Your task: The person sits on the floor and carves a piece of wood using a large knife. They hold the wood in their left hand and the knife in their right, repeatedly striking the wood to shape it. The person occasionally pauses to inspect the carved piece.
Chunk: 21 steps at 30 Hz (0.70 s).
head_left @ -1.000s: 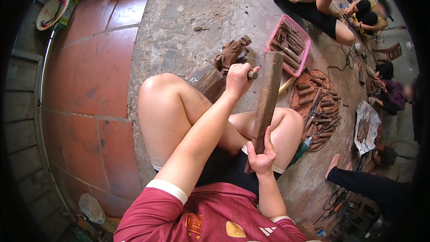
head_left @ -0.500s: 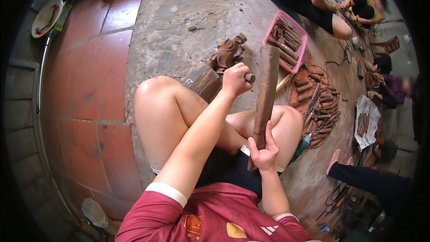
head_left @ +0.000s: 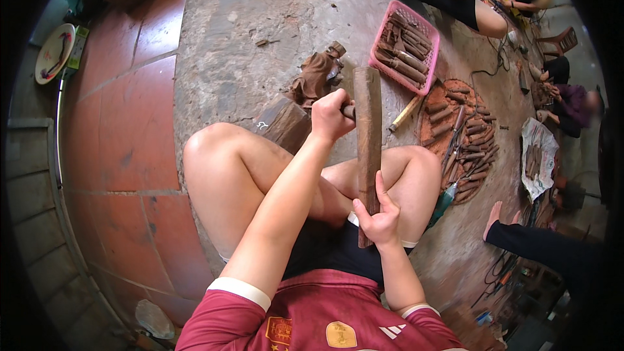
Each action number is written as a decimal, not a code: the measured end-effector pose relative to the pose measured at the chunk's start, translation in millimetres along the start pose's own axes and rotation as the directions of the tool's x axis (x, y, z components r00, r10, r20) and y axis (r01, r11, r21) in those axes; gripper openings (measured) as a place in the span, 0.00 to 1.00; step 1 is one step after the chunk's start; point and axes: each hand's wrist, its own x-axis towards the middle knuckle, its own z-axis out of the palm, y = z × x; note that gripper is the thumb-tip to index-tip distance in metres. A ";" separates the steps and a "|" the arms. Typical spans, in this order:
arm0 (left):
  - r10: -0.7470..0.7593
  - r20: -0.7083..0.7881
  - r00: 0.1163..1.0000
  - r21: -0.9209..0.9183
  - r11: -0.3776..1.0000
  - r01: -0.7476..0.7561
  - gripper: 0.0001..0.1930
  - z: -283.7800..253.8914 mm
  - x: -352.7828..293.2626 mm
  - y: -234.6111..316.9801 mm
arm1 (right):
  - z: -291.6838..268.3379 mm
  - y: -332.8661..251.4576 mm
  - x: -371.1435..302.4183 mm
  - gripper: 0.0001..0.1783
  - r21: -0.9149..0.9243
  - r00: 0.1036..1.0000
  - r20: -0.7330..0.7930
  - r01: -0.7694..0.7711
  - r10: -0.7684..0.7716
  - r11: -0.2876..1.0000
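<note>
Wooden bar (head_left: 368, 136) in right hand (head_left: 382, 223), beside left hand (head_left: 330, 117).

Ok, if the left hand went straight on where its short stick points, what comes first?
Likely the long wooden bar; the short stick ends close beside it, though depth and contact unclear.

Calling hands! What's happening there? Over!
Left hand: gripping dark round stick. Right hand: holding long wooden piece near its lower end. Stick beside wood, contact unclear. Pink basket beyond, not between them.
</note>
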 end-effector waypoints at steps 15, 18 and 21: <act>0.037 -0.078 0.996 0.112 0.993 -0.028 0.10 0.9 -11.6 3.1 | -0.3 2.5 0.5 0.41 0.011 0.999 -0.017 0.052 -0.052 0.999; 0.058 -0.019 0.998 0.181 0.982 -0.054 0.10 0.2 -13.2 3.6 | -2.0 0.5 0.1 0.41 0.037 1.000 -0.003 0.016 -0.016 0.999; 0.063 0.015 0.998 0.190 0.980 -0.064 0.10 -1.0 -13.7 1.9 | -3.8 -1.5 -1.4 0.42 0.047 1.000 0.008 -0.023 0.023 0.999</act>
